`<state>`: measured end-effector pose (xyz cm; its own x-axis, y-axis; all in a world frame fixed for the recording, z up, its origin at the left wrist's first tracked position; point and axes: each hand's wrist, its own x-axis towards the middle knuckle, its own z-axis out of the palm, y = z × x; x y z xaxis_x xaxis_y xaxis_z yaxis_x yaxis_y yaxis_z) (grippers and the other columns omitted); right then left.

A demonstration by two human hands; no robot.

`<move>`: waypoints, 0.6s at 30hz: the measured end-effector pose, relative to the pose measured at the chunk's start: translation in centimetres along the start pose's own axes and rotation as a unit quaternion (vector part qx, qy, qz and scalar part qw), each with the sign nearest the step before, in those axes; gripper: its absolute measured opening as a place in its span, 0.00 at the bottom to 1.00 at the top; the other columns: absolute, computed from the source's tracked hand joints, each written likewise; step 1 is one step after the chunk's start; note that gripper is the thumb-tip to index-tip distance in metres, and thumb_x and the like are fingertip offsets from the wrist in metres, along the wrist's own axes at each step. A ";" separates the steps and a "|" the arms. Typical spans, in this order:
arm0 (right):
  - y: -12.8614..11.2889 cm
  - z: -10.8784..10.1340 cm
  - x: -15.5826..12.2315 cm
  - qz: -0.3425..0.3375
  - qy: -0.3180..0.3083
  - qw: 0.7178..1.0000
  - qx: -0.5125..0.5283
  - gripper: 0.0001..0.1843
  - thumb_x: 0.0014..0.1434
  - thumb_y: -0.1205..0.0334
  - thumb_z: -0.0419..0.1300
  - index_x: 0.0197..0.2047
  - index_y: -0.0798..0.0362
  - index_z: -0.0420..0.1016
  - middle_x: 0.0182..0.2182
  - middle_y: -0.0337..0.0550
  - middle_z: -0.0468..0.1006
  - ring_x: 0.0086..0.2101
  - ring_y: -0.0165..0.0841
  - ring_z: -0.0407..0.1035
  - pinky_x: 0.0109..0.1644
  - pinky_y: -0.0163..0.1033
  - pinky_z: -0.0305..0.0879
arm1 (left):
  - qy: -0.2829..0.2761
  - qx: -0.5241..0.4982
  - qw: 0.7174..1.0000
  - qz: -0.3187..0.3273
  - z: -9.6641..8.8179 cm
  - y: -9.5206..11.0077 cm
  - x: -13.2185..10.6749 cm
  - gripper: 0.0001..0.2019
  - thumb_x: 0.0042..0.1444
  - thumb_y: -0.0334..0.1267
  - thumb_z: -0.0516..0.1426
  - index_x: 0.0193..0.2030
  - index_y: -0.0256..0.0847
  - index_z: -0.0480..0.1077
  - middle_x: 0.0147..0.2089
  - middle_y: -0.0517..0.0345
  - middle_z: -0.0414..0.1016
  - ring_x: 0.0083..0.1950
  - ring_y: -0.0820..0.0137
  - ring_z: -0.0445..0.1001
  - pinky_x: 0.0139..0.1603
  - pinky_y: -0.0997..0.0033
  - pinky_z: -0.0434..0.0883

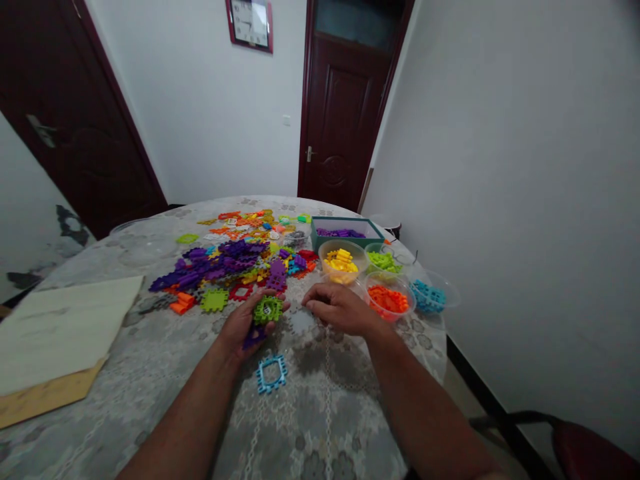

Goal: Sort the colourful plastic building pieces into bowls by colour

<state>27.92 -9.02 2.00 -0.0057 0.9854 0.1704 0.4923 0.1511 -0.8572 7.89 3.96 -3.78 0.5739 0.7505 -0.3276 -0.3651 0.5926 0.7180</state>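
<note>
My left hand is closed around a green interlocking plastic tile with toothed edges. A purple tile shows under it, against the same palm. Curled inward, my right hand hovers over the table with thumb and fingers together; anything between the fingertips is hidden. Just below those fingertips is a pale grey toothed square; whether they touch it I cannot tell. A light blue square frame tile lies on the tablecloth between my forearms.
Beyond my left hand spreads a heap of purple tiles. Clear bowls hold yellow pieces, orange pieces, green pieces and blue pieces. A green-rimmed box stands behind them. Cardboard sheets lie at left.
</note>
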 end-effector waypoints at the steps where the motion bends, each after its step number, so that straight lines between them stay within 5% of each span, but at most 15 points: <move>1: 0.0 -0.5 -0.1 0.018 -0.033 0.999 0.019 0.08 0.68 0.61 0.58 0.42 0.51 0.79 0.26 0.33 0.74 0.23 0.26 0.66 0.26 0.30 0.60 | 0.004 -0.005 1.000 -0.002 0.0 0.1 0.0 0.07 0.69 0.38 0.58 0.48 0.37 0.73 0.43 0.44 0.83 0.33 0.62 0.84 0.18 0.74 0.75; 4: -0.3 -1.5 -0.5 0.033 -0.038 0.998 0.035 0.09 0.68 0.57 0.60 0.43 0.51 0.79 0.27 0.34 0.74 0.23 0.26 0.66 0.26 0.30 0.61 | -0.002 -0.023 1.000 0.003 0.0 0.5 -0.1 0.08 0.68 0.38 0.59 0.49 0.36 0.73 0.46 0.41 0.83 0.43 0.55 0.86 0.21 0.72 0.79; 9: -0.1 -2.2 -0.4 -0.015 0.091 0.995 -0.046 0.09 0.68 0.57 0.59 0.42 0.51 0.80 0.33 0.37 0.79 0.31 0.29 0.70 0.36 0.33 0.65 | -0.009 -0.042 0.999 0.010 -0.1 0.6 -0.4 0.14 0.59 0.26 0.58 0.52 0.32 0.73 0.49 0.37 0.83 0.50 0.50 0.86 0.33 0.66 0.85; 14: 1.7 -4.4 -0.2 0.012 0.271 0.954 -0.126 0.11 0.68 0.55 0.58 0.42 0.50 0.80 0.34 0.39 0.80 0.34 0.33 0.72 0.39 0.37 0.65 | -0.021 -0.055 0.998 0.010 -0.3 0.4 -0.4 0.23 0.53 0.22 0.56 0.57 0.32 0.72 0.50 0.38 0.83 0.53 0.50 0.85 0.37 0.64 0.86; 18: 2.4 -5.3 -0.4 0.038 0.256 0.959 -0.111 0.13 0.67 0.53 0.58 0.41 0.51 0.80 0.33 0.40 0.80 0.31 0.33 0.72 0.38 0.37 0.66 | -0.040 -0.054 0.998 0.016 -0.6 0.2 -0.1 0.23 0.57 0.22 0.57 0.60 0.33 0.70 0.53 0.36 0.82 0.54 0.50 0.85 0.36 0.65 0.86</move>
<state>33.67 -9.45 2.44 0.4392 0.8158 0.3763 0.6477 0.0028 -0.7619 7.27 4.15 -4.00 0.6155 0.7462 -0.2535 -0.4578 0.6004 0.6557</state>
